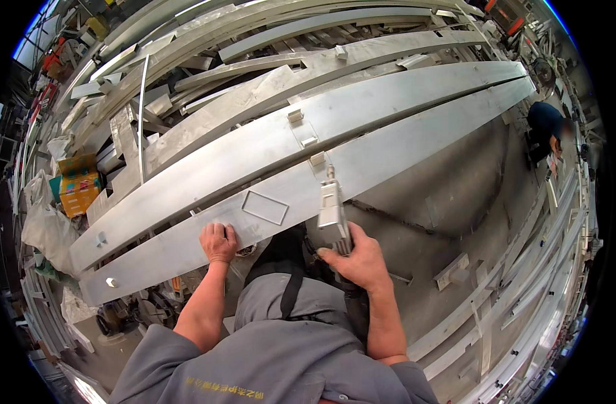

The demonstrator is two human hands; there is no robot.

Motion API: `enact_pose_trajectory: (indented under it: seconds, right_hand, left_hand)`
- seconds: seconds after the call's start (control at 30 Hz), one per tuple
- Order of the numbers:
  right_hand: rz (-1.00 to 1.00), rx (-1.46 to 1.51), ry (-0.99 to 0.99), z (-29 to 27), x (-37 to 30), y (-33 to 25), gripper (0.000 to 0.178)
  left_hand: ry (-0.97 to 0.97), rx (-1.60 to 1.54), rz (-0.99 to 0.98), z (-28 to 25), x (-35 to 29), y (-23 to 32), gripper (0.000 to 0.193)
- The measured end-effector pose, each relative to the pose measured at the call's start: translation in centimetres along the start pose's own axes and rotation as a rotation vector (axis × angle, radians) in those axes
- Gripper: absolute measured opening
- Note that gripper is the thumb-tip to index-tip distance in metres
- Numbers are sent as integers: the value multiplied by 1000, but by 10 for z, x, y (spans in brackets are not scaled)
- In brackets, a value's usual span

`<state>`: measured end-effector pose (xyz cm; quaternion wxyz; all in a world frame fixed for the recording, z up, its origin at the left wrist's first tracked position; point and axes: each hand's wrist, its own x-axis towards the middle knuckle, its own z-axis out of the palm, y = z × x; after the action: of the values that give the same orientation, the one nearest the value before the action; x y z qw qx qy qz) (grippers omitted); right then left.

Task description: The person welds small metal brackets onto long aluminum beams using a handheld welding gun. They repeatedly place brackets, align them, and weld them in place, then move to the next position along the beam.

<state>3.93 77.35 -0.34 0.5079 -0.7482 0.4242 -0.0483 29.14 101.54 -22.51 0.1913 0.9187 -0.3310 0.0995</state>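
Right hand (363, 261) grips a drill (331, 212); left hand (218, 242), maybe gripping, can't tell, touches the front beam's (166, 249) near edge. Metal bars (328, 25) lie behind.

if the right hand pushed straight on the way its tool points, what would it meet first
Led by its tool, the right hand would probably brush the small block on the near beam, though the tool's height is unclear.

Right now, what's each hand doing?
Left hand: curled on the near metal beam; grip can't be told.
Right hand: closed, holding a handheld tool.
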Motion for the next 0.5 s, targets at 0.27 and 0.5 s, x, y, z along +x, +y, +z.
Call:
enact_pose_trajectory:
  seconds: [0.27, 0.5]
  right_hand:
    - [58, 406, 32, -50, 3, 57, 36]
    - [288, 698, -156, -86, 69, 82, 42]
  left_hand:
    - [44, -77, 15, 9, 0, -14, 27]
    - [24, 49, -65, 15, 1, -8, 28]
